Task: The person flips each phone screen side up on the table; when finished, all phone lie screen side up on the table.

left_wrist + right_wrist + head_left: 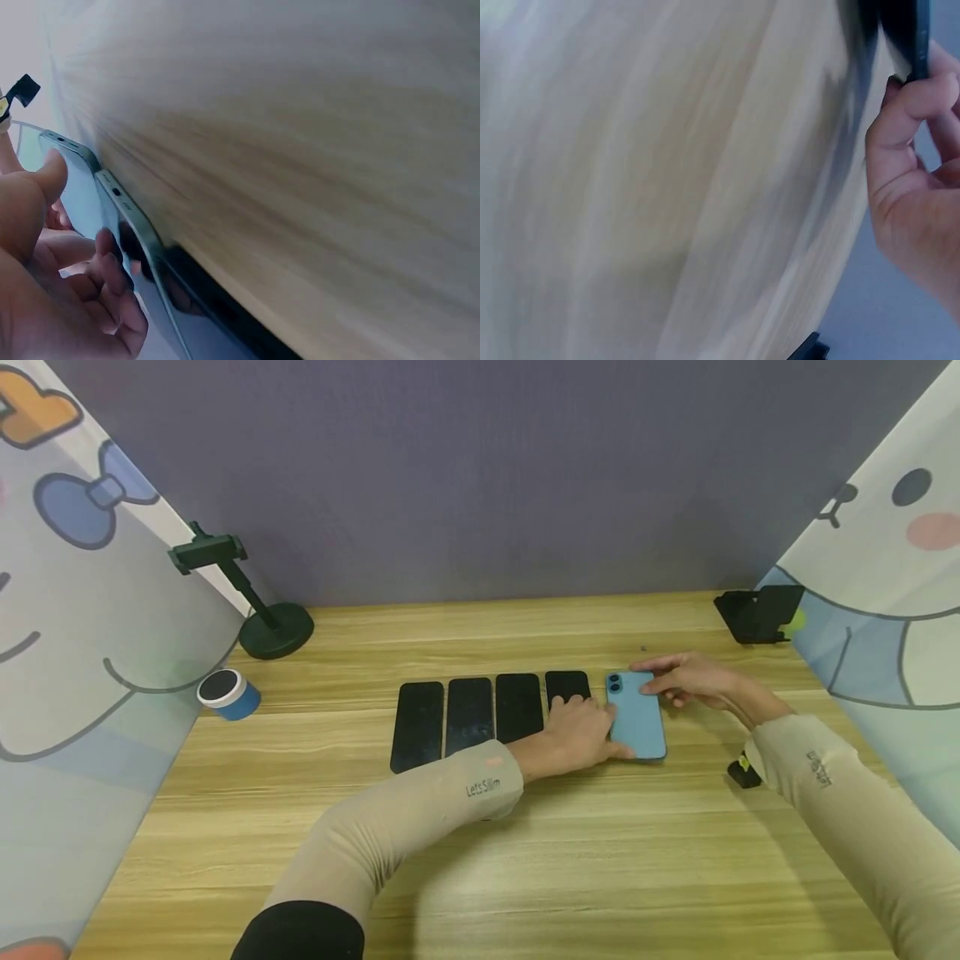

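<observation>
A light blue smartphone (pixel 637 718) lies back up, its two camera lenses at the top left, at the right end of a row. My right hand (pixel 693 681) pinches its upper right edge between thumb and fingers; the right wrist view shows the phone's dark edge (pixel 921 41) in that grip. My left hand (pixel 572 732) reaches over the nearest black phone (pixel 567 682) and covers its lower part. The left thumb touches the blue phone near its bottom left corner, while the other fingers bend loosely over the black phone's glossy screen in the left wrist view.
More black phones stand in the row to the left, one (pixel 418 722) outermost. A dark green phone stand (pixel 276 631) and a blue-and-white jar (pixel 238 697) are at the left. A black folding stand (pixel 759 614) sits at the back right; a small black object (pixel 744 772) lies by the right sleeve.
</observation>
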### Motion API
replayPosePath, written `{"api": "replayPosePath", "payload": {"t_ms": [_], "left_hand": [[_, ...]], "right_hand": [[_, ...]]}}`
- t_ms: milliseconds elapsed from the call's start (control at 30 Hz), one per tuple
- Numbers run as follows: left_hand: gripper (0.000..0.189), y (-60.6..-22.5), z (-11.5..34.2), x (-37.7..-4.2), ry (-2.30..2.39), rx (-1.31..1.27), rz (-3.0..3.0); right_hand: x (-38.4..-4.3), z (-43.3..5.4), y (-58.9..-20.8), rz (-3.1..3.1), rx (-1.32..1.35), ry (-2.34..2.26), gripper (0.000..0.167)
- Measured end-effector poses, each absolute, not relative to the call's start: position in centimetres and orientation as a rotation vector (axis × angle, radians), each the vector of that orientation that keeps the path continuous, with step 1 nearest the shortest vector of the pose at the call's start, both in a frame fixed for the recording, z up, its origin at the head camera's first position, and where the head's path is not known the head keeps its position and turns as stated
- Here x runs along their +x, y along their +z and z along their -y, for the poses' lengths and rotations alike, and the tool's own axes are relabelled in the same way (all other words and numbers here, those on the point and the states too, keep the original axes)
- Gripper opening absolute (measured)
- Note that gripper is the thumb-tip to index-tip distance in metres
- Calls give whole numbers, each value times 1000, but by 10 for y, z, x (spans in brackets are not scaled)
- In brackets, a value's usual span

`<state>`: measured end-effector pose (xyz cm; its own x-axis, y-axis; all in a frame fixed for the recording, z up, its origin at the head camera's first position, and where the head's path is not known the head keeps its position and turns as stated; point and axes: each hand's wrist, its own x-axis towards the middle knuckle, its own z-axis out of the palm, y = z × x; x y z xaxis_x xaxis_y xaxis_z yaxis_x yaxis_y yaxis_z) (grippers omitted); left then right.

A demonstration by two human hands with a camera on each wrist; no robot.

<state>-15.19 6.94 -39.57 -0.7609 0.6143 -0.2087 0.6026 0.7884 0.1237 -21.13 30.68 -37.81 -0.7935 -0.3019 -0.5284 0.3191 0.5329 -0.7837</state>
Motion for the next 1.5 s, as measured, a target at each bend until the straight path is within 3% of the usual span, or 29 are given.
{"api": "replayPosePath", "payload": {"t_ms": [633,967,1500], "left_hand": [[94,-388,-91,-138,315,979,-2679],[85,-384,-81,-139,459,1049,-2530],[74,-378,-61,-150,767,919,-2345]], "right_hand": [[-211,-284,-356,-2154,73,-1249,66],[-209,-281,-352,-2162,84,-1261,65],[-201,-288,-359,-2178,-3,-1397,64]]}}
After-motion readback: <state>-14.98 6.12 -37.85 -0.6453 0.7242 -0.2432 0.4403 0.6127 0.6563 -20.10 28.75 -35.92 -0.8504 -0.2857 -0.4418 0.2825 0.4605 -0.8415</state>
